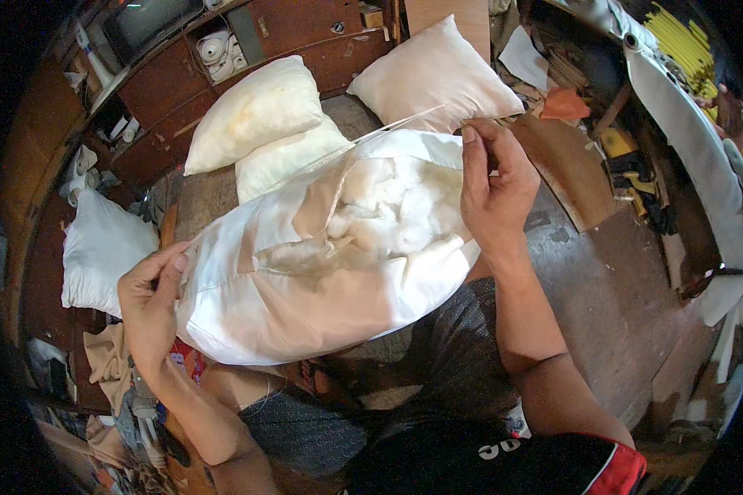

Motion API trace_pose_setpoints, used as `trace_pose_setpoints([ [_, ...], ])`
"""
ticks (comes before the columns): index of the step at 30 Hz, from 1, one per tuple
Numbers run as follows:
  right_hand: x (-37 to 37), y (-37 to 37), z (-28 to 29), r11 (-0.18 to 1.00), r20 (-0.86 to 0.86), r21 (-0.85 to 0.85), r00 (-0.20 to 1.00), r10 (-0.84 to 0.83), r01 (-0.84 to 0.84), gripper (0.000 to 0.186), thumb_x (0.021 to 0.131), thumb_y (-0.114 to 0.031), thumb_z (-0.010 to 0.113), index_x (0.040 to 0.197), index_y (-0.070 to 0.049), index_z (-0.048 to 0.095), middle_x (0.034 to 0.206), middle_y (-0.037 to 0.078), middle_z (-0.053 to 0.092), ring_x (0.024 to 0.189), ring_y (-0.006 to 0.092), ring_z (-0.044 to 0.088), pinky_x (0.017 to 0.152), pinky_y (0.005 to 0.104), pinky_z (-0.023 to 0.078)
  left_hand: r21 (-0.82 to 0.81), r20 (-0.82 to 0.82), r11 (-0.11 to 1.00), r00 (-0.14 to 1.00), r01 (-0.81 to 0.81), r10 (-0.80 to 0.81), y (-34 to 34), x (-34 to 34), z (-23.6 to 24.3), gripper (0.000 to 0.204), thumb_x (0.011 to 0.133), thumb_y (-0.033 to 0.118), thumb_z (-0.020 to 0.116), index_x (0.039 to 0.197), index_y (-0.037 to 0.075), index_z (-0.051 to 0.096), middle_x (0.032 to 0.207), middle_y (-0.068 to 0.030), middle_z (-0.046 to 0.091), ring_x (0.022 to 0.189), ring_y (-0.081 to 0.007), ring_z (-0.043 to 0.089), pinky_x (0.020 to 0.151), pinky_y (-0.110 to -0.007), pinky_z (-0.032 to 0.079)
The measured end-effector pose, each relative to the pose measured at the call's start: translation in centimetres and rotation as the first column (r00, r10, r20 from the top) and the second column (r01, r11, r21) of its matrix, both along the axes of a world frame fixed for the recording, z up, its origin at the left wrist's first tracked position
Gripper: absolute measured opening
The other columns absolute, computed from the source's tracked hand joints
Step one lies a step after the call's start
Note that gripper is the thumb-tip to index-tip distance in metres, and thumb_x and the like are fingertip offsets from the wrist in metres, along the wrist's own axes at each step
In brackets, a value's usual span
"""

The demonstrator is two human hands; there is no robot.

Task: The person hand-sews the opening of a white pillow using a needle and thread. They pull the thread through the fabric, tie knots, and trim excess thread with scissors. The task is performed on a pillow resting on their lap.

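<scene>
Stuffing [392,219] shows through the gaping white cover [330,309] above the lap [305,437], left hand [153,289] pinching its left corner, right hand [499,181] its upper right corner, fingers closed. Uneven tugging could tip it, spilling loose fill.

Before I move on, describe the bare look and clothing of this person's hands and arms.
The left hand and right hand wear no gloves, and no ring or watch shows. The left forearm and right forearm are uncovered. The right sleeve is short, with a red panel edged in white; the left sleeve cannot be made out.
</scene>
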State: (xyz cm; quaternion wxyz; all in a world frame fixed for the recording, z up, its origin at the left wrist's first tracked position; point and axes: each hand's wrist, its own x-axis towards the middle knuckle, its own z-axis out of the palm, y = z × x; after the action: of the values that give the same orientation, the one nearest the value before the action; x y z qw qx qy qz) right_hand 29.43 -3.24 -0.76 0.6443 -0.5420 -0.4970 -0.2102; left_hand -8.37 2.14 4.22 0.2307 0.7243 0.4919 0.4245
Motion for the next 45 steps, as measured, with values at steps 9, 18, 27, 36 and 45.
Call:
trace_pose_setpoints([
  [9,0.2,-0.8,0.5,0.999,0.095,-0.041,0.995,0.014,-0.01,0.007,0.086,-0.003,0.063,0.093,-0.003,0.065,0.081,0.013,0.064,0.071,0.0291,0.061,0.065,0.0372,0.048,0.041,0.226,0.975,0.953,-0.219,0.204,1.6,-1.6,0.2,0.028,0.095,0.021,0.064,0.114,0.002,0.069,0.06,0.0099,0.047,0.05,0.0003,0.028,0.045,-0.019,0.018],
  [18,1.3,-0.6,0.1,0.999,-0.015,0.01,0.999,-0.045,0.045,0.008,0.088,-0.005,0.063,0.093,-0.001,0.066,0.077,0.014,0.063,0.064,0.0241,0.061,0.061,0.0321,0.048,-0.056,0.342,0.997,0.938,-0.045,0.062,3.1,-5.2,-1.4,0.029,0.094,0.023,0.065,0.11,0.0,0.069,0.054,0.0081,0.042,0.046,-0.0009,0.029,0.043,-0.018,0.019],
  [27,3.3,-1.7,4.0,0.978,-0.007,0.084,0.982,0.19,-0.189,0.008,0.091,-0.004,0.061,0.093,0.0,0.068,0.078,0.007,0.065,0.067,0.0133,0.061,0.061,0.0261,0.047,-0.032,-0.397,0.994,0.914,-0.104,0.083,-5.0,-19.0,-8.2,0.04,0.089,0.021,0.068,0.119,-0.005,0.061,0.092,-0.0093,0.064,0.082,-0.0164,0.059,0.075,-0.027,0.045],
  [36,-4.1,-4.2,11.9,0.921,0.72,-0.134,0.603,0.344,-0.366,0.018,0.079,0.004,0.066,0.097,0.0,0.066,0.086,0.01,0.068,0.07,0.0203,0.063,0.062,0.0288,0.047,0.341,0.465,0.847,0.71,0.409,-0.53,-8.0,8.0,4.2,0.073,0.089,0.044,0.063,0.136,-0.006,0.04,0.128,-0.0216,0.049,0.117,-0.0291,0.046,0.1,-0.04,0.034],
  [45,11.5,-4.0,14.0,0.944,0.568,-0.1,0.797,-0.205,0.313,0.022,0.096,-0.015,0.058,0.115,-0.007,0.065,0.105,0.012,0.069,0.095,0.025,0.067,0.083,0.0319,0.05,-0.11,0.484,0.837,0.765,0.535,-0.425,-4.8,2.9,3.4,0.033,0.098,0.028,0.054,0.099,-0.002,0.067,0.057,-0.0037,0.056,0.04,-0.0045,0.037,0.039,-0.019,0.027],
])
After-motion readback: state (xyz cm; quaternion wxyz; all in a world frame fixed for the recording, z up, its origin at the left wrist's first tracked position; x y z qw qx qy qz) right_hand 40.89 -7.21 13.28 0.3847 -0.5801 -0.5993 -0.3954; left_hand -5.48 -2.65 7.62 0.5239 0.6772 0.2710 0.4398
